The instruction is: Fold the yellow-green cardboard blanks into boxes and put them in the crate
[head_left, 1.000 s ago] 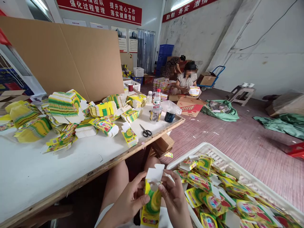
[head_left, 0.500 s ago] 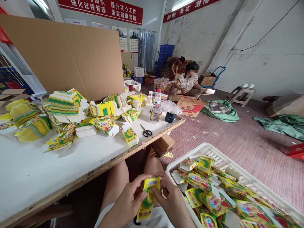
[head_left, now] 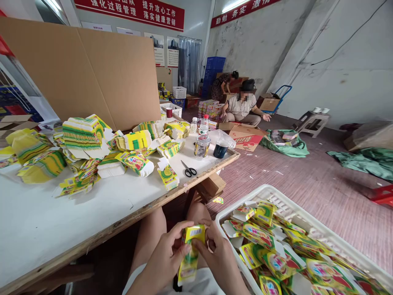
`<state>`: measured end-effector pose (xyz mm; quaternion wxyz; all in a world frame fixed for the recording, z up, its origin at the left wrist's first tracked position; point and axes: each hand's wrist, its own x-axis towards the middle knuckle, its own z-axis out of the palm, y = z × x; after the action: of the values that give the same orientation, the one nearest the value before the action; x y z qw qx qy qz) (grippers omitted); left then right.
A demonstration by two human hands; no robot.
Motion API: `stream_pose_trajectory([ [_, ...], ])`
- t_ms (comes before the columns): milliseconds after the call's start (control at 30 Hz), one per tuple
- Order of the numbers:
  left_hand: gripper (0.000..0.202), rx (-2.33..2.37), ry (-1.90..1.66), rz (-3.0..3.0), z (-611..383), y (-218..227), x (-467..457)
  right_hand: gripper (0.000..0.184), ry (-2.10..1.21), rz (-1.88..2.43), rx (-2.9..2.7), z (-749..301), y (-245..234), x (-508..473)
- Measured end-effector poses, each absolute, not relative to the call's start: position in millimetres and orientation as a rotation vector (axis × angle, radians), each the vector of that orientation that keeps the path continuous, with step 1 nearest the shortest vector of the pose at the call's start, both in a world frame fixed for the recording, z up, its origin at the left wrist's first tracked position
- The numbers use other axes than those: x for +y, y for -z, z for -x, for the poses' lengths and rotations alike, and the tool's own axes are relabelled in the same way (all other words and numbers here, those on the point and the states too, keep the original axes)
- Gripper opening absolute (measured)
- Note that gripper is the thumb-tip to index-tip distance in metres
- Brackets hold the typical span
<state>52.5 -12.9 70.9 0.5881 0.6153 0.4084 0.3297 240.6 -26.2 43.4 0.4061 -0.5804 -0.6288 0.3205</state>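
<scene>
One yellow carton (head_left: 188,266), held between both hands, low in front of the body.
Left hand (head_left: 164,254) pinches its left side, thumb on the face; right hand (head_left: 221,256) grasps the right edge, thumb just below the barcode (head_left: 195,232). Long axis runs away from the body, far end leaning slightly right. White crate (head_left: 264,189) lies to the right, right hand nearer it.

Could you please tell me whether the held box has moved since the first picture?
Yes, the held box has moved: its lower end has swung left, farther from the white basket.
</scene>
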Motion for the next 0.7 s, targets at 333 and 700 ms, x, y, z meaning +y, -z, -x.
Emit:
stream_pose_trajectory([
  [333, 0.044, 0.771, -0.831, -1.355, -76.6, -67.2, -12.6, 0.020, -0.782, 1.244, -1.486, -263.8, -55.2, -29.4],
  [700, 0.061, 1.414, -1.225, -2.098, -27.0, -2.5, 137.9, 0.030, 0.092, 1.611, -1.390, -328.0, -77.2, -40.9],
])
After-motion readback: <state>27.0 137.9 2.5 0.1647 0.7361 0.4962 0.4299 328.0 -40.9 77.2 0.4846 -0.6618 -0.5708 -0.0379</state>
